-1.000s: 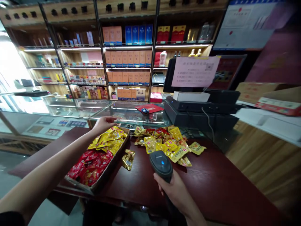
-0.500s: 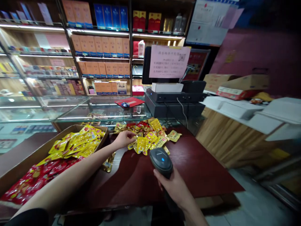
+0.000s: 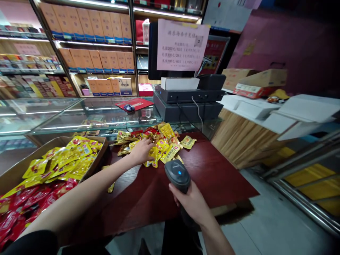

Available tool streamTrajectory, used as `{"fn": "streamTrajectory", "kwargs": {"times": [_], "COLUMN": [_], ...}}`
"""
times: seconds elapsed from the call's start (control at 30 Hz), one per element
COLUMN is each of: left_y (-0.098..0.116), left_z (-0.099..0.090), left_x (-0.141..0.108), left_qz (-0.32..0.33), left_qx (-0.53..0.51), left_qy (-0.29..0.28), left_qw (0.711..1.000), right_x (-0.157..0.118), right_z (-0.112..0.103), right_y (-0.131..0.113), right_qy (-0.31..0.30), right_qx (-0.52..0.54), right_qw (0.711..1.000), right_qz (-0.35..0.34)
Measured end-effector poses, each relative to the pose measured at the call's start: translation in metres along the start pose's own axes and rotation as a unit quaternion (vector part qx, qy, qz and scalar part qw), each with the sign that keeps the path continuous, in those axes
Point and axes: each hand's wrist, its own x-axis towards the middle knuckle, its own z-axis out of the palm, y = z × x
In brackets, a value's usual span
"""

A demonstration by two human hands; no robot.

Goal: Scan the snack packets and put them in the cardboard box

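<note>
My left hand rests over the near left part of a loose pile of yellow, gold and red snack packets. Its fingers touch the yellow packets and are partly bent; whether they grip one cannot be made out. In my right hand is a dark barcode scanner with a blue light, held above the dark red tabletop, just nearer to me than the pile. Left of my left forearm, a cardboard box holds yellow packets and red packets.
Behind the pile stands a glass counter with a mouse on a red mat. A cash drawer and a monitor with a pink sheet stand beyond. White boxes lie at right.
The view has shifted, so the shelves sit higher and the box farther left. My left hand has gone from a pinch at the pile's left side to lying over the yellow packets.
</note>
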Motion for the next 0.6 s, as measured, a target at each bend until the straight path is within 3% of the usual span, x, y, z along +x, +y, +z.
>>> {"fn": "streamTrajectory", "kwargs": {"times": [0.1, 0.2, 0.37, 0.47, 0.6], "left_y": [0.005, 0.015, 0.033, 0.031, 0.011], "left_z": [-0.007, -0.01, -0.011, -0.019, -0.031], "left_x": [0.007, 0.011, 0.017, 0.016, -0.002], "left_qz": [0.123, 0.17, 0.168, 0.17, 0.061], "left_qx": [0.028, 0.079, 0.135, 0.125, -0.002], "left_qy": [-0.063, -0.118, -0.114, -0.097, -0.09], "left_qw": [0.99, 0.975, 0.97, 0.973, 0.994], "right_x": [0.0, -0.001, -0.006, -0.009, -0.012], "right_z": [0.0, 0.0, -0.003, -0.004, 0.0], "right_y": [0.0, 0.0, -0.004, -0.005, -0.004], "right_qy": [0.006, 0.014, 0.017, 0.022, 0.016], "right_qx": [0.013, 0.022, 0.02, 0.018, 0.029], "right_qw": [1.0, 1.0, 0.999, 0.999, 0.999], "right_qz": [0.01, 0.015, 0.019, 0.026, 0.033]}}
